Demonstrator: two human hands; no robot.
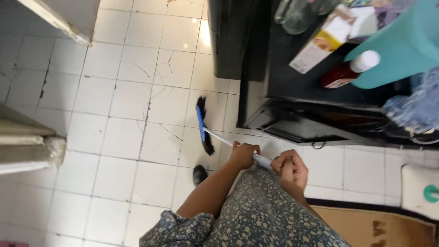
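Two hands are gripping one broom handle [238, 147] near the middle of the frame. Starting at the left, a grey ledge [27, 146] is jutting in over the white tiled floor [123, 91]. Further right, the broom head [203, 124], blue with black bristles, is resting on the tiles just above a dark shoe tip [199, 174]. The left hand [243, 154] is closing around the pale handle, and the right hand [289, 168] is clenching the handle's upper end just beside it. Moving right, a black cabinet [292, 91] is carrying a carton [322, 40], a red bottle with a white cap [350, 71] and a teal container [402, 43]. At lower right, a brown mat [379, 226] is lying on the floor.
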